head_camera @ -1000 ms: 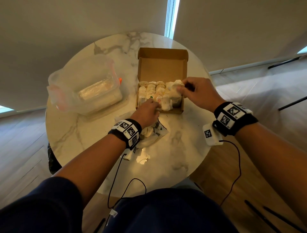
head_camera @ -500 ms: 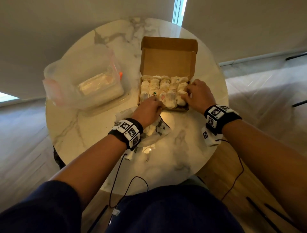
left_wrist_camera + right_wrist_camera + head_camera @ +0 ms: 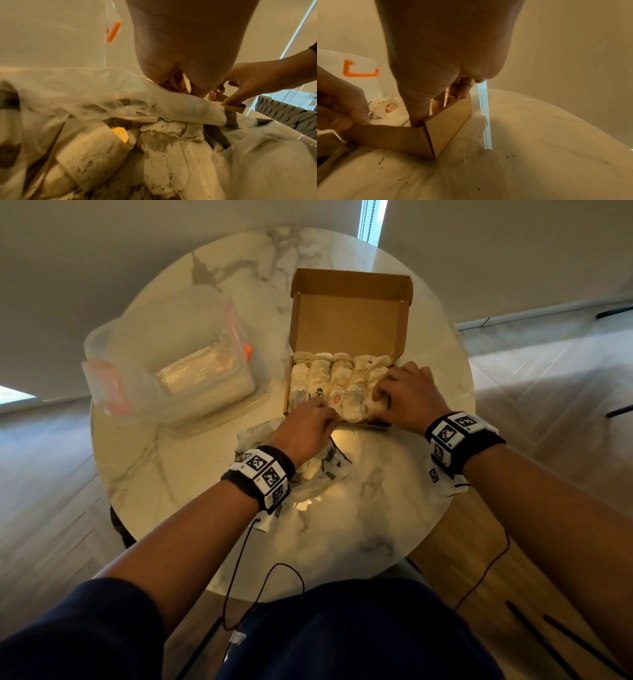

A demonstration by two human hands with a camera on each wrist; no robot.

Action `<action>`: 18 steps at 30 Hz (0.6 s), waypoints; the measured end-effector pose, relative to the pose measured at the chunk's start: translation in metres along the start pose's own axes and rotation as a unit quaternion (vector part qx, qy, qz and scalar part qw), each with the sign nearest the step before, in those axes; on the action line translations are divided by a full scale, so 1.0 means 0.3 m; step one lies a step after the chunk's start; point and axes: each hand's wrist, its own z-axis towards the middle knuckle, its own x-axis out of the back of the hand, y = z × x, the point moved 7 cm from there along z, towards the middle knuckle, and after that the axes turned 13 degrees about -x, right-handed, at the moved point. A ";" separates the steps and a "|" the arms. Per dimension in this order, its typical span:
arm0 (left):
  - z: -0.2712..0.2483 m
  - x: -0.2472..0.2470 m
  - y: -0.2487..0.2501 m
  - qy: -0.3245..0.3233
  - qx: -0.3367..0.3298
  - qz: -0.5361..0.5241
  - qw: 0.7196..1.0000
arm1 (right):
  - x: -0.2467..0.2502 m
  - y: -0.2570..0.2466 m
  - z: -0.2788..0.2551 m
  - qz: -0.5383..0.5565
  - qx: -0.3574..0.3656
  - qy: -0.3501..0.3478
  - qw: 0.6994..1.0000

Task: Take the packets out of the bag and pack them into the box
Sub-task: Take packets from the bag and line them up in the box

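Note:
The brown cardboard box [image 3: 349,320] stands open on the table, its tray filled with rows of white packets [image 3: 322,374]. My right hand [image 3: 380,395] reaches into the front right corner, thumb and fingers curled round the rightmost packet [image 3: 375,378] just inside the box wall [image 3: 450,121]. Curled fingers of my left hand [image 3: 320,414] sit over the box's front wall. The translucent bag [image 3: 329,470] lies crumpled under my left wrist, and several packets [image 3: 163,148] show inside it.
A clear plastic container [image 3: 164,354] with orange clips stands on the left of the round marble table [image 3: 359,525]. The box lid stands upright at the back. A grey woven basket [image 3: 283,115] stands beyond the table's right edge. Wrist cables hang over the near edge.
My right hand has come down from the box's back right to its front right corner with a packet. My left hand has stayed at the front wall.

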 end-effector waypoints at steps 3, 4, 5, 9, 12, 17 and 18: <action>-0.001 -0.001 0.000 0.000 -0.001 0.001 1.000 | -0.001 0.000 0.003 0.000 -0.021 0.026 0.999; -0.001 -0.002 -0.001 -0.003 0.000 0.001 1.000 | -0.004 -0.002 0.004 0.004 -0.027 0.030 0.999; 0.000 -0.003 -0.003 -0.008 0.001 -0.001 1.000 | -0.005 -0.005 0.004 0.008 -0.031 0.031 0.999; -0.003 0.013 -0.008 -0.009 -0.003 -0.004 1.000 | 0.014 -0.029 -0.003 0.018 -0.030 0.041 0.999; -0.028 0.061 -0.009 0.015 -0.008 0.000 1.000 | 0.049 -0.064 -0.022 0.049 -0.010 0.057 0.997; -0.141 0.151 -0.060 0.055 -0.001 0.010 0.998 | 0.092 -0.178 -0.077 0.127 0.062 0.079 0.987; -0.172 0.161 -0.082 0.053 0.008 0.022 0.998 | 0.089 -0.213 -0.092 0.146 0.078 0.067 0.984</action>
